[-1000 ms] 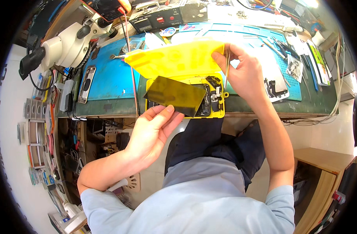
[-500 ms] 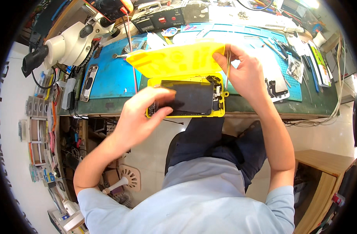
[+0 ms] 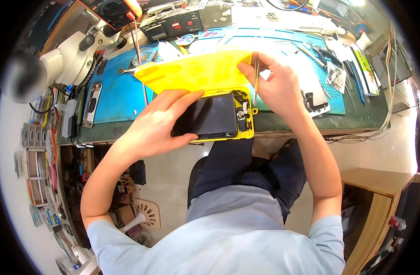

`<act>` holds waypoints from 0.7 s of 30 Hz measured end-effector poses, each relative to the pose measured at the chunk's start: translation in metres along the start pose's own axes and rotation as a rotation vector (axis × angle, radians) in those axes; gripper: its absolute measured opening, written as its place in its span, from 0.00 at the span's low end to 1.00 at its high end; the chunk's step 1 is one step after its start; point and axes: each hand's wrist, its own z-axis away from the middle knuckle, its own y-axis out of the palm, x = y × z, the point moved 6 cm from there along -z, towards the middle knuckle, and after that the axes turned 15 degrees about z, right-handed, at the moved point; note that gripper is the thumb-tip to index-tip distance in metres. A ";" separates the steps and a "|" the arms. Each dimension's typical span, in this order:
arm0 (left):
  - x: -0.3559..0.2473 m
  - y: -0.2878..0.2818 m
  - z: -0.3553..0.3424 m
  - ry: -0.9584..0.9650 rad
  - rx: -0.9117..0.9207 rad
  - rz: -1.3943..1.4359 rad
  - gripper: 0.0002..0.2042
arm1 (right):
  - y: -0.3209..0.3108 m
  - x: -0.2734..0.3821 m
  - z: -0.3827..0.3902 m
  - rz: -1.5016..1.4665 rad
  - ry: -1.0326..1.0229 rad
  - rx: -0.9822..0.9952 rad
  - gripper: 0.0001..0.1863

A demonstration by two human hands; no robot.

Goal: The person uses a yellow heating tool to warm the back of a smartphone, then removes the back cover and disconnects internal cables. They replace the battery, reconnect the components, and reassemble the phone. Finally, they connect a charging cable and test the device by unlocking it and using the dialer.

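Note:
A yellow plastic case (image 3: 250,132) with its lid (image 3: 187,72) raised lies at the bench's near edge. Inside it is a black, glossy phone screen (image 3: 210,117), with small dark and metallic parts (image 3: 243,111) along the right side. My left hand (image 3: 156,120) grips the screen's left part, fingers along the far edge and thumb at the near edge. With thumb and fingertips, my right hand (image 3: 279,85) pinches the lid's right corner. That hand also holds a pair of tweezers (image 3: 256,81), pointing down. The screen's left end is hidden under my left hand.
A phone frame (image 3: 92,105) lies on the blue mat (image 3: 116,89) at left, beside a white microscope (image 3: 74,57). At right are a white panel with dark parts (image 3: 316,101), a small plastic bag (image 3: 336,77) and tools. A black boxy device (image 3: 171,25) stands behind.
My left hand has settled onto the screen, its fingers reaching farther along the far edge. My right hand keeps the lid and tweezers. The whole view has shifted slightly.

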 end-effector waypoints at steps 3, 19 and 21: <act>0.006 0.002 0.007 -0.009 -0.006 0.003 0.41 | 0.002 0.000 0.000 -0.007 0.000 -0.018 0.21; -0.003 -0.008 0.065 0.653 -0.393 -0.167 0.20 | -0.022 0.028 0.028 -0.003 -0.265 0.028 0.12; 0.010 -0.009 0.089 0.715 -0.547 -0.072 0.19 | -0.025 0.027 0.037 -0.011 -0.333 0.054 0.14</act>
